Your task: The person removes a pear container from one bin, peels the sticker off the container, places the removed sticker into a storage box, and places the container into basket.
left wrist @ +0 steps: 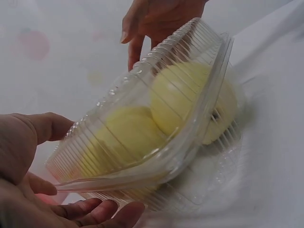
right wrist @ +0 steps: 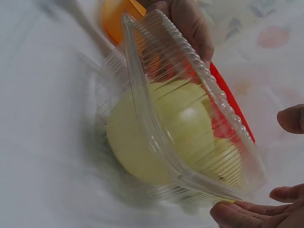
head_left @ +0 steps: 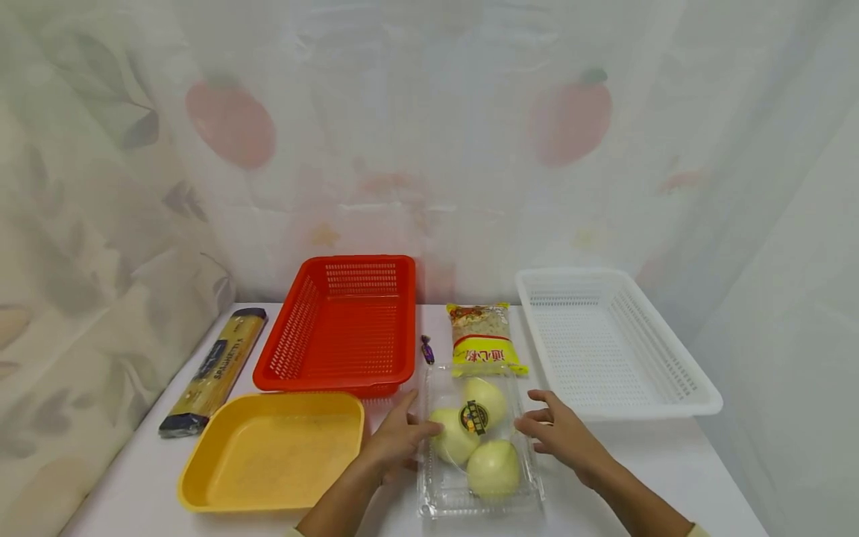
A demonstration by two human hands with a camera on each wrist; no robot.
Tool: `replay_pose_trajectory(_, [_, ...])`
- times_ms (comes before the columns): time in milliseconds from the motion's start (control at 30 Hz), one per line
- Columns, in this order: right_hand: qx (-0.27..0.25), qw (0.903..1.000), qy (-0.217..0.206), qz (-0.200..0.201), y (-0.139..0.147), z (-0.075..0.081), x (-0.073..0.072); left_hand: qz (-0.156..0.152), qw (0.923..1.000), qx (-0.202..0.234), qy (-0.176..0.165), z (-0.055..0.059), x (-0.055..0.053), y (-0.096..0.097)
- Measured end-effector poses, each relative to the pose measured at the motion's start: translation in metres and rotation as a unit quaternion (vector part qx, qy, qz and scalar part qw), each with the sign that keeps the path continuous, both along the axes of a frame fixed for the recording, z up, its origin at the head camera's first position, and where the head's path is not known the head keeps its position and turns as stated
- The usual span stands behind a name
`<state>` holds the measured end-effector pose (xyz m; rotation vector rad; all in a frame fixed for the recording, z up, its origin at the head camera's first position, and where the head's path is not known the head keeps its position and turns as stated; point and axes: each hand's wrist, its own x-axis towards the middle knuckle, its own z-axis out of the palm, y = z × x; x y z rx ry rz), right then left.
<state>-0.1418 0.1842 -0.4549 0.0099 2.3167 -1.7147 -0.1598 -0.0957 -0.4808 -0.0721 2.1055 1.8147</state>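
A clear plastic clamshell box (head_left: 439, 496) lies on the table, holding three pale yellow-green round fruits (head_left: 493, 468) under a lid with a dark round sticker (head_left: 473, 418). At its left side is my left hand (head_left: 397, 440); the thumb reaches over the lid's edge, and the fingers spread loosely by the rim in the left wrist view. My right hand (head_left: 564, 436) is beside the opposite side. In the right wrist view its fingertips (right wrist: 228, 213) are right at the box's rim, while the thumb (right wrist: 292, 118) stands apart from it.
A red basket (head_left: 335, 384) stands behind a yellow tray (head_left: 268, 509) on the left, with a spaghetti pack (head_left: 218, 369) farther left. Behind the box are a purple-wrapped candy (head_left: 427, 349) and a yellow pasta bag (head_left: 480, 332). A white basket (head_left: 637, 412) stands right.
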Motion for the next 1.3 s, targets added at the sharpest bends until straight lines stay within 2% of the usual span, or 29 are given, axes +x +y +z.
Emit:
replay_pose_trajectory(200, [0.017, 0.9998, 0.013, -0.005, 0.001, 0.006, 0.000, -0.008, 0.9998, -0.011, 0.012, 0.004, -0.001, -0.001])
replay_pose_trajectory(567, [0.096, 0.9928, 0.070, -0.009, -0.003, 0.024, 0.000, -0.021, 0.9991, -0.029, 0.021, 0.003, 0.000, -0.003])
replay_pose_trajectory(833, [0.102, 0.9860, 0.132, -0.012, -0.014, 0.029, -0.007, -0.025, 0.9992, -0.019, 0.026, -0.001, 0.000, -0.003])
replay_pose_trajectory(1067, [0.083, 0.9769, 0.195, 0.028, -0.022, 0.027, -0.018, -0.020, 0.9995, -0.014, 0.019, -0.003, 0.000, -0.003])
replay_pose_trajectory(1300, [0.079, 0.9600, 0.252, 0.092, -0.033, 0.018, -0.033, -0.019, 0.9995, -0.016, 0.018, -0.003, 0.000, -0.004])
